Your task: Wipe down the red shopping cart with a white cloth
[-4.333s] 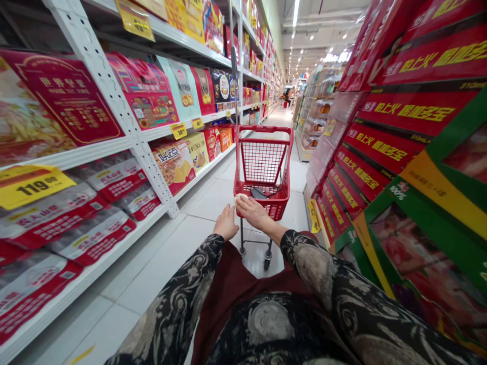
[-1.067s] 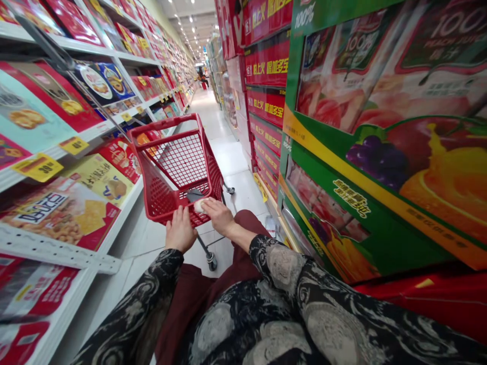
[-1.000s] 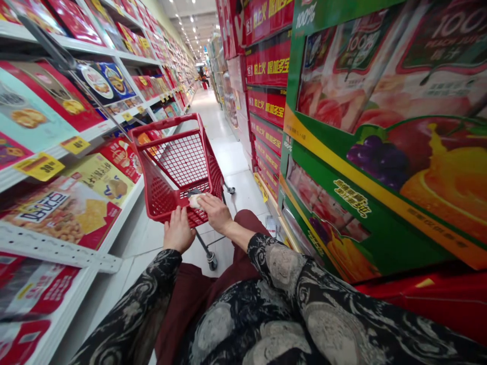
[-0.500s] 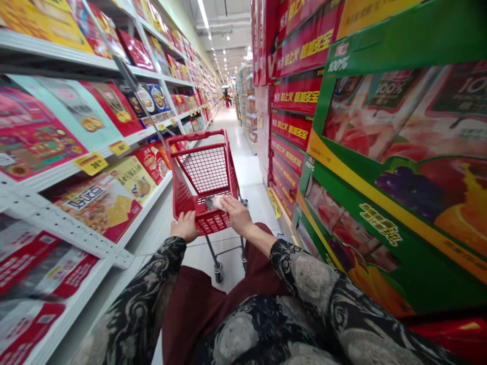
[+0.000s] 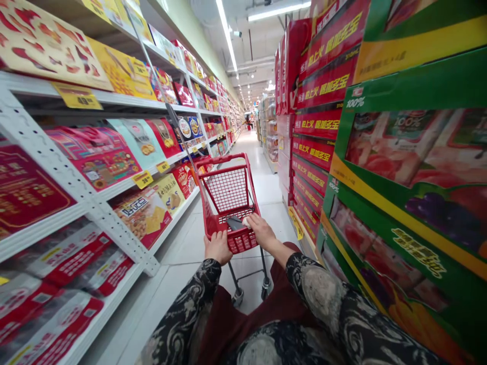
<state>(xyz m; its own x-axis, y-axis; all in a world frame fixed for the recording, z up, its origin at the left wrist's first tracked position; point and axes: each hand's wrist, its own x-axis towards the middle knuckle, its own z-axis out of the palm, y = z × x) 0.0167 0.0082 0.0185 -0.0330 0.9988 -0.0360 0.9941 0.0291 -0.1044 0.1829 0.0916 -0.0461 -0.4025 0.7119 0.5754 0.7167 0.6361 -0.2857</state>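
Red cart [image 5: 242, 243] before us: our left hand [image 5: 218, 247] grips its near rim [image 5: 236, 233], our right hand [image 5: 262, 233] pinches a white wad [image 5: 245, 222] at the rim's right end, no longer at the left end.

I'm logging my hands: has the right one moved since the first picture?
Yes, rightward. Judged against the near rim of the cart, the right hand has gone from the left corner to the right end.
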